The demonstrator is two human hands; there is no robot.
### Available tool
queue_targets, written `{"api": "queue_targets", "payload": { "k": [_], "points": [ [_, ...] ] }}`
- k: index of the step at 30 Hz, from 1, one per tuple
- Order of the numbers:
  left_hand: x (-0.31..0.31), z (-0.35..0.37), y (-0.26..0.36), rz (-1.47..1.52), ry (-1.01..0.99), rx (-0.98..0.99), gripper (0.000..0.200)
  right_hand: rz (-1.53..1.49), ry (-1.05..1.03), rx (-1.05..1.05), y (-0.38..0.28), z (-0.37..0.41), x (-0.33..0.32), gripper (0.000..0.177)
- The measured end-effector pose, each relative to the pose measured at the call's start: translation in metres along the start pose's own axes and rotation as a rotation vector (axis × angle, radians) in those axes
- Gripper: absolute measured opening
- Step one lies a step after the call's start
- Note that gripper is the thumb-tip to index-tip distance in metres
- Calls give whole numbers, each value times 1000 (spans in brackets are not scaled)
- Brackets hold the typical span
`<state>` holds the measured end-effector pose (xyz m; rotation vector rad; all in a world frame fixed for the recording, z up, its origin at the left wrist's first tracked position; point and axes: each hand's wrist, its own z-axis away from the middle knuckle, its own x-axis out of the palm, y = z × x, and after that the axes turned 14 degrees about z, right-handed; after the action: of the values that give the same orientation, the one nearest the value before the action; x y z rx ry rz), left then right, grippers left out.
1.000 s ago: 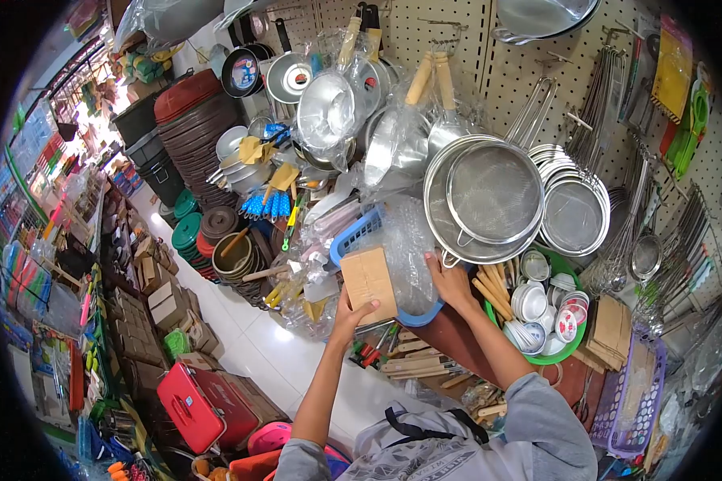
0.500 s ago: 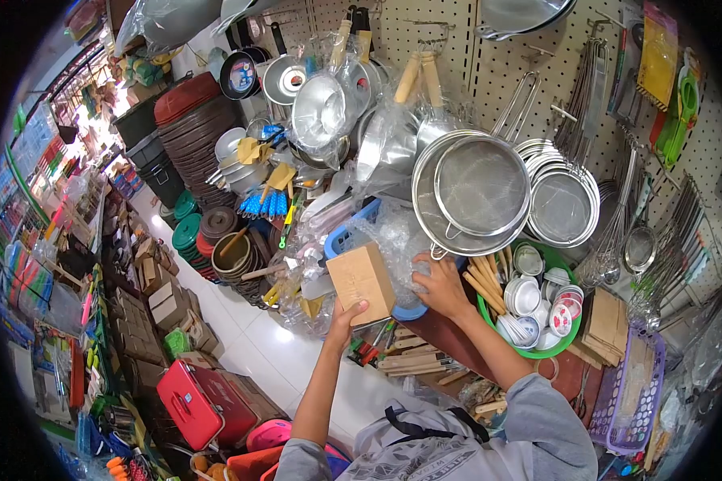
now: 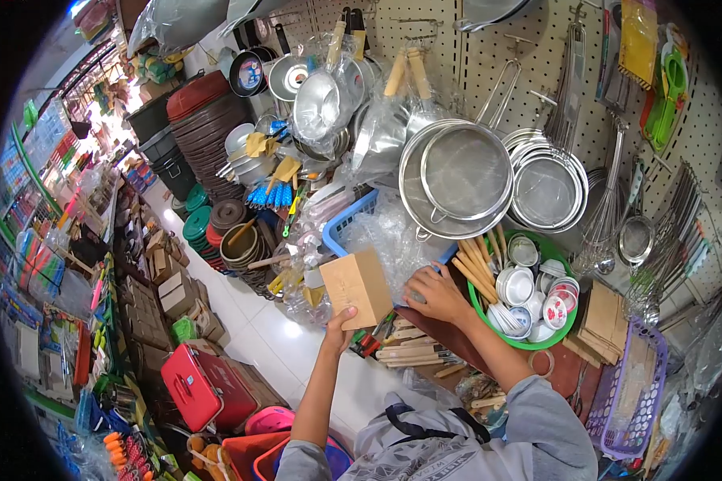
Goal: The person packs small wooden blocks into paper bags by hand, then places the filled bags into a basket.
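Note:
A brown cardboard box (image 3: 358, 287) is gripped by my left hand (image 3: 341, 329), with the thumb on its lower front face. My right hand (image 3: 435, 295) is at the near right edge of a blue plastic basket (image 3: 350, 220), its fingers bent around the rim. Clear plastic bags (image 3: 389, 240) fill the basket. Right of my right hand stands a green basin (image 3: 569, 319) with small bowls, spoons and wooden-handled tools. Large round strainers (image 3: 467, 172) hang just above the blue basket.
Pans (image 3: 319, 104) and whisks (image 3: 610, 208) hang on the pegboard. A purple basket (image 3: 627, 393) stands at right, beside flat cardboard pieces (image 3: 603, 321). Stacked dark pots (image 3: 208, 136) and a red case (image 3: 204, 386) are at left.
My right hand has moved from over the plastic bags to the basket's near rim. The blue basket has shifted or turned slightly. The box stays in my left hand.

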<state>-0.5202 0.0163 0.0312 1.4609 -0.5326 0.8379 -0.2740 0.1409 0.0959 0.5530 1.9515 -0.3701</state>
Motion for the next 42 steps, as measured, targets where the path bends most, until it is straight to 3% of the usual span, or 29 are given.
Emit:
{"api": "queue_targets", "payload": {
  "k": [5,8,11,14,22,25,28,33,36,37,40,41,42],
  "points": [
    [16,23,-14,76,-10,10,81,-83,76,34,-6,19,-23,36],
    [26,36,-27,121,-35,21,81,-156,-6,98,-5,37,-35,36],
    [39,52,-40,119,-59,10,81,-80,209,-70,3,64,-33,31],
    [53,67,-57,130,-89,-13,81,-82,222,-92,3,92,-46,27],
    [93,105,-117,109,-38,-22,83,-238,167,72,-5,175,-88,29],
    [99,119,-140,131,-23,-57,82,-144,227,76,-5,206,-96,28],
    [109,130,-163,139,-48,-81,81,-117,243,142,-3,238,-104,28],
    [131,138,-199,95,-86,-66,76,-168,315,401,2,296,-110,51],
    [157,138,-210,84,-129,-104,73,-217,186,597,2,329,-142,52],
    [165,138,-214,55,-143,-113,73,-185,256,600,4,342,-142,47],
    [190,135,-228,-22,-212,-152,74,-614,503,686,22,382,-118,35],
    [198,134,-233,-41,-247,-173,75,-699,444,738,27,400,-122,22],
    [206,133,-236,-60,-280,-192,76,-699,462,785,31,414,-124,23]
  ]
}}
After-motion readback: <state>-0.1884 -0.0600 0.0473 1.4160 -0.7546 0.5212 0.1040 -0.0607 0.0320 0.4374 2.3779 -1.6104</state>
